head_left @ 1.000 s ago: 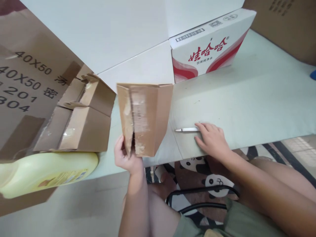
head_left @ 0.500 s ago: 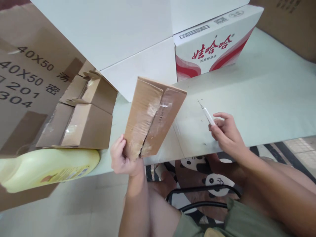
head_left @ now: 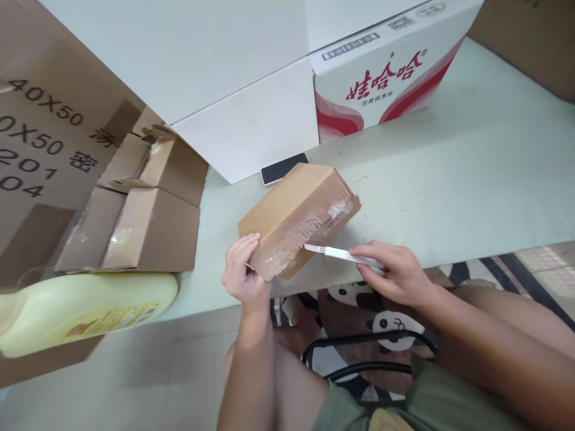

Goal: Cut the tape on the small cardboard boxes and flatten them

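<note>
My left hand is closed around the lower left corner of a small brown cardboard box, which is tilted above the table. Torn clear tape runs along the box's seam side. In my right hand is a slim white utility knife, pinched between thumb and fingers. Its blade points left, at the taped side of the box; whether the tip touches the cardboard I cannot tell. Behind the box lies a dark flat device with a white edge, partly covered by it.
More small cardboard boxes stand at the left beside a large printed carton. A yellow bottle lies at the table's near left edge. White boxes and a red-and-white carton line the back of the pale green table.
My left hand has turned and lowered the box, uncovering the dark device behind it. My right hand has brought the knife left and down to the box's taped side.
</note>
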Demonstrator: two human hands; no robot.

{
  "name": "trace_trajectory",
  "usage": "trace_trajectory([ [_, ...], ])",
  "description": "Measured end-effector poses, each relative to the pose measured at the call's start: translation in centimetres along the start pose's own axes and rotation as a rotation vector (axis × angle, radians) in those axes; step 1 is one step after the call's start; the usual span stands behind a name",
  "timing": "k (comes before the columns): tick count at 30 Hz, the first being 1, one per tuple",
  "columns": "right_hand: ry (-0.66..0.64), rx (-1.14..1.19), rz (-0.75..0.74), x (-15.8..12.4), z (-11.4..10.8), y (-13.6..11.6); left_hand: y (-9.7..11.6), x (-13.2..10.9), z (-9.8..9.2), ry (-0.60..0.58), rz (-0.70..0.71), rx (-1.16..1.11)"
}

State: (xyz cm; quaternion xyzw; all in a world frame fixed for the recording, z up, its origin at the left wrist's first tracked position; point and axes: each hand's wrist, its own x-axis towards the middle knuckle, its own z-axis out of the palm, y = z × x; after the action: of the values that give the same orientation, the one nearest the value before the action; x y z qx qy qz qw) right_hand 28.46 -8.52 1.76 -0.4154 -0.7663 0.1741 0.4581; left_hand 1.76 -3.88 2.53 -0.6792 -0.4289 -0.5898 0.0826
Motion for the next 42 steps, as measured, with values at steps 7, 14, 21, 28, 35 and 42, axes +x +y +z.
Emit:
trace_trajectory([
  [7,0.046,-0.049,0.011,0.2,-0.5,0.0,0.3,0.0,0.1,-0.010,-0.036,-0.059],
  [14,0.034,-0.096,-0.018,0.1,-0.8,0.3,0.1,-0.1,0.0,-0.008,-0.061,-0.083],
  [21,0.071,-0.089,-0.006,0.1,-0.7,0.2,0.4,-0.2,0.0,-0.065,-0.029,-0.060],
  [28,0.065,-0.305,-0.106,0.1,-1.1,-0.4,0.9,-0.2,-0.1,-0.101,0.048,-0.010],
  [35,0.091,-0.426,-0.079,0.4,-2.1,-0.5,1.4,0.1,0.2,-0.083,0.092,0.017],
  [42,0.048,-0.462,-0.052,0.4,-3.0,-0.2,0.9,0.2,0.3,-0.095,0.081,0.033],
])
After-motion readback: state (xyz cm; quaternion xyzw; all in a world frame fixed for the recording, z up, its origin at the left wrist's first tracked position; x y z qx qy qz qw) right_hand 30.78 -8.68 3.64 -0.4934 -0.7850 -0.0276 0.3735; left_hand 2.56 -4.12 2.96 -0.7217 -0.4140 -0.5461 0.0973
